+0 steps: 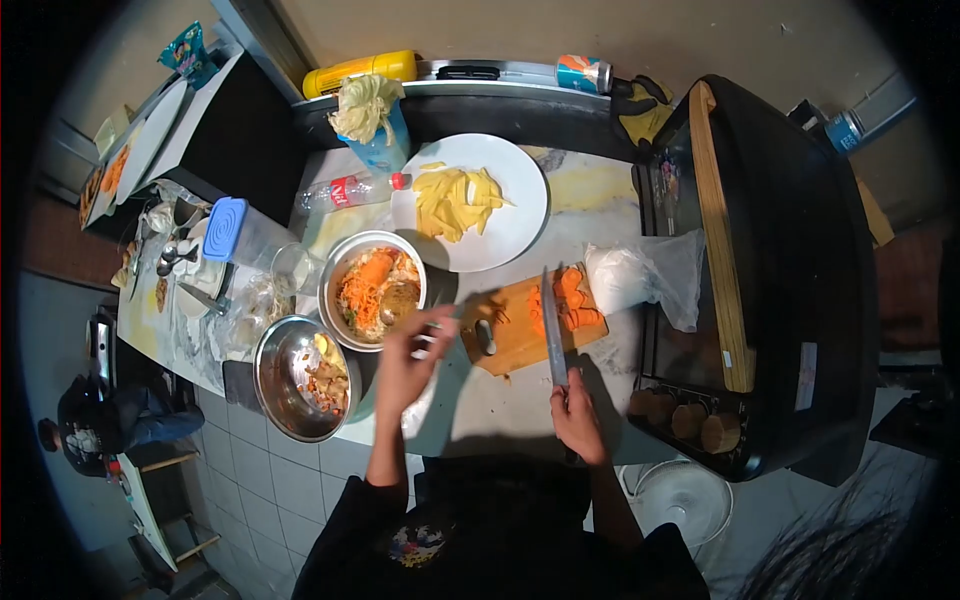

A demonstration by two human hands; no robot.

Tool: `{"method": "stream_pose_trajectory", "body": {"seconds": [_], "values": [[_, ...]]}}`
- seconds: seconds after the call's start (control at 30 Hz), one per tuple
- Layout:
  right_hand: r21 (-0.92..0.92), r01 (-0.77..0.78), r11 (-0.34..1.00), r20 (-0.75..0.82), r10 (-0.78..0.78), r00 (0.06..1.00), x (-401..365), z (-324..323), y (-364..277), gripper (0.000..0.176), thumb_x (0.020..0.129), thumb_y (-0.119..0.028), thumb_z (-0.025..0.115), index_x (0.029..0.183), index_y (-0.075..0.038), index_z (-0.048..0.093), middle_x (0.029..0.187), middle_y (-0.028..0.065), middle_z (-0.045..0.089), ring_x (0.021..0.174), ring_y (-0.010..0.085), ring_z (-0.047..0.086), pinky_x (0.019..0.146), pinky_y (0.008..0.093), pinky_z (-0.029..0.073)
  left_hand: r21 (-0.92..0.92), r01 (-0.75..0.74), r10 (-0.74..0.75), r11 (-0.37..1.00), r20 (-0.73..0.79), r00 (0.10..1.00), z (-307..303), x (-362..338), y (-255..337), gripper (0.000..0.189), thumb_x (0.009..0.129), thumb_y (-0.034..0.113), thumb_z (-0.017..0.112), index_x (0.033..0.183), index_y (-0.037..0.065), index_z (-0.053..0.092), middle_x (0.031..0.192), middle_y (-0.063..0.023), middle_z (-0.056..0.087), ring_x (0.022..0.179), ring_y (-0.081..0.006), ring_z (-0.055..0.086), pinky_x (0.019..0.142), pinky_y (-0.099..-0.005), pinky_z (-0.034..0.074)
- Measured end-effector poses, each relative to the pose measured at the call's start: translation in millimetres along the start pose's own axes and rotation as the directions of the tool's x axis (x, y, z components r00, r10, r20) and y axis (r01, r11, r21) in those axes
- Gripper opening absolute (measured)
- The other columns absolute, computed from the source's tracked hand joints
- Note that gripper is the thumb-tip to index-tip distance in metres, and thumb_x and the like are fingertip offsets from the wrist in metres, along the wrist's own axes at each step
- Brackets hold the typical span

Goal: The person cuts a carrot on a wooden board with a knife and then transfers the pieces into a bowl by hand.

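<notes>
Wht plate (525, 215) beyond L hand (410, 352) & R hand (578, 413); board (520, 352) R of L hand, ahead of R. Pot (323, 290) w/ shredded carrot (357, 303) just beside L hand: fingers part-curled, can't tell if holding anything. R grips knife (553, 330), blade over board. Carrot pcs (577, 316) ahead of R.

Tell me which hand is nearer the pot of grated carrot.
Left. The left hand is at the near right edge of the pot; contact is unclear. The right hand is farther off to the right, gripping the knife by its handle.
</notes>
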State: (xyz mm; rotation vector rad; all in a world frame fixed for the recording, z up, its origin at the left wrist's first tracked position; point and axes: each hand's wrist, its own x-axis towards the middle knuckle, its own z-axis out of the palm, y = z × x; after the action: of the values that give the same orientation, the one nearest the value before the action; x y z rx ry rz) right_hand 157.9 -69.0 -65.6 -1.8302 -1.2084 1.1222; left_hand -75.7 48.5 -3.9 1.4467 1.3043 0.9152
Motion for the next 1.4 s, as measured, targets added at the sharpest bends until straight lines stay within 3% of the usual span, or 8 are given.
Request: {"method": "stream_pose_trajectory", "body": {"seconds": [0.07,0.2,0.33,0.43,0.77,1.03,1.17,1.4], "values": [[-0.012,0.111,0.994,0.037,-0.111,0.993,-3.3,2.7,-7.0,0.016,0.092,-0.013,0.049,0.103,-0.002,0.043,0.08,0.0284,0.056,0.08,0.0504,0.054,0.065,0.0499,0.042,0.06,0.021,-0.029,0.998,0.136,0.99,30.5,-4.1,-5.8,0.025,0.086,0.005,0.065,0.11,-0.001,0.063,0.1,-0.0127,0.066,0.079,-0.0145,0.065,0.063,-0.0264,0.052],[-0.152,0.094,0.984,0.09,-0.081,0.993,-8.5,12.1,-1.0,0.019,0.091,-0.013,0.049,0.106,-0.005,0.041,0.086,0.0288,0.057,0.08,0.0515,0.053,0.068,0.0554,0.041,0.217,-0.073,0.062,0.973,0.056,0.996,66.8,-3.9,-26.7,0.026,0.083,0.005,0.067,0.108,-0.001,0.064,0.096,-0.0168,0.065,0.08,-0.0274,0.067,0.068,-0.0334,0.052],[-0.267,0.064,0.962,0.106,-0.037,0.994,-13.6,17.0,-4.2,0.018,0.091,-0.015,0.047,0.106,-0.006,0.042,0.089,0.0257,0.059,0.084,0.0506,0.053,0.074,0.0577,0.04,0.366,-0.005,0.029,0.931,-0.06,0.998,74.7,1.3,-32.7,0.026,0.08,0.005,0.068,0.106,0.001,0.066,0.096,-0.0188,0.064,0.085,-0.0359,0.065,0.075,-0.0389,0.051],[-0.224,0.102,0.969,0.101,-0.081,0.992,-14.5,20.0,3.1,0.018,0.091,-0.015,0.048,0.106,-0.006,0.043,0.091,0.0251,0.059,0.087,0.0507,0.052,0.076,0.0583,0.04,0.442,-0.099,0.14,0.892,-0.061,0.988,74.8,8.0,-42.8,0.026,0.079,0.009,0.07,0.104,0.002,0.067,0.091,-0.0157,0.062,0.074,-0.0327,0.064,0.067,-0.0404,0.05],[-0.278,0.086,0.957,0.042,-0.077,0.996,-20.6,20.5,-1.7,0.013,0.092,-0.015,0.047,0.101,-0.005,0.044,0.082,0.027,0.058,0.08,0.0515,0.052,0.072,0.0586,0.04,0.421,-0.14,0.176,0.896,-0.047,0.983,81.9,17.7,-54.3,0.022,0.077,0.007,0.07,0.098,0.004,0.07,0.091,-0.0138,0.061,0.08,-0.0323,0.062,0.07,-0.0401,0.05],[-0.259,0.099,0.961,0.048,-0.09,0.995,-24.0,20.4,2.8,0.015,0.091,-0.014,0.049,0.103,-0.006,0.046,0.078,0.0267,0.058,0.078,0.0499,0.053,0.069,0.0584,0.04,0.401,-0.306,0.332,0.863,0.006,0.943,86.0,15.6,-53.0,0.022,0.073,0.003,0.069,0.095,0.001,0.071,0.092,-0.0139,0.059,0.085,-0.0321,0.055,0.078,-0.0401,0.046],[-0.296,0.079,0.952,0.022,-0.076,0.997,-25.0,23.4,4.7,0.016,0.089,-0.013,0.05,0.103,-0.005,0.046,0.077,0.0261,0.058,0.078,0.049,0.055,0.07,0.0574,0.041,0.406,-0.303,0.332,0.862,-0.001,0.943,87.3,15.8,-55.6,0.022,0.073,0.003,0.069,0.095,0.003,0.071,0.091,-0.0137,0.059,0.085,-0.0315,0.055,0.079,-0.0403,0.045],[-0.166,0.053,0.985,0.108,-0.036,0.993,-24.6,15.9,2.4,0.018,0.088,-0.012,0.05,0.103,-0.002,0.047,0.083,0.0261,0.06,0.085,0.0501,0.056,0.075,0.057,0.042,0.428,-0.265,0.286,0.864,0.014,0.958,81.6,15.4,-55.0,0.021,0.073,0.005,0.071,0.094,0.005,0.072,0.091,-0.0114,0.06,0.087,-0.0299,0.053,0.078,-0.0394,0.043]]}}
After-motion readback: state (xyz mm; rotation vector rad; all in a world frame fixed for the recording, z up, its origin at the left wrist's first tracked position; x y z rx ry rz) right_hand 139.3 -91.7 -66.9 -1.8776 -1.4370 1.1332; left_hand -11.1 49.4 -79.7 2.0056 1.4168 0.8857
